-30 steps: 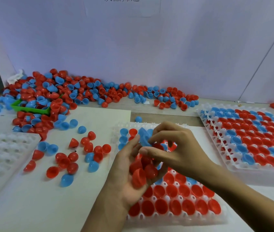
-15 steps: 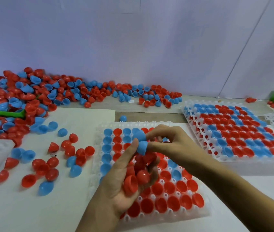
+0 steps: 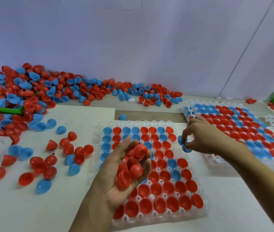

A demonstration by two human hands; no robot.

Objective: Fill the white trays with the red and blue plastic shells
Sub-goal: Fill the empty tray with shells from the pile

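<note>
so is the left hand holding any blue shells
Cannot tell: the left hand cups red shells, and whether any blue lies beneath them is hidden.

so all you can see of the person is two bare forearms and hands, left hand and right hand, no sleeves, no gloves, no watch, no rings or bracelets as far as i can tell, short plain nails

Our left hand lies palm up, forearm rising from below, its fingers curled loosely around what it cradles. Our right hand, reached across from the right, pinches with thumb and fingertips, knuckles raised.
</note>
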